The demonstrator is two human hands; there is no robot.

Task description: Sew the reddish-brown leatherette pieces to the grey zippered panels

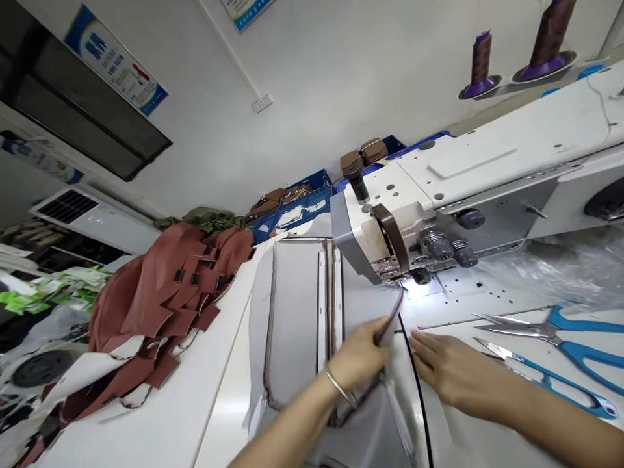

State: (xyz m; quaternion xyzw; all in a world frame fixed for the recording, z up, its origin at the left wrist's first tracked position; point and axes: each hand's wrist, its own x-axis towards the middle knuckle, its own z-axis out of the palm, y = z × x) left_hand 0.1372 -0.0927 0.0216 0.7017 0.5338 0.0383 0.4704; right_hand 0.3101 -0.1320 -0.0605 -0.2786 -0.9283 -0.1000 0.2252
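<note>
My left hand [361, 356], with a bangle at the wrist, is closed on the folded brown edge of a grey-backed leather cover [296, 305]. That edge runs up to the needle area of a sewing machine [390, 250]. The cover lies wrong side up, with brown seams and pale strips along it. My right hand [451, 367] lies flat just right of the needle area, fingers stretched forward. Its fingertips are close to a thin black strip [420, 390]; whether they touch it I cannot tell. The machine's lamp lights the needle plate.
Large blue-handled scissors [550, 335] and smaller blue snips [546, 380] lie at the right. Reddish-brown leather pieces [160, 292] with black clips are heaped at left. Behind stand a blue crate [292, 211] and brown thread cones [481, 62]. Clear plastic [580, 266] lies behind the scissors.
</note>
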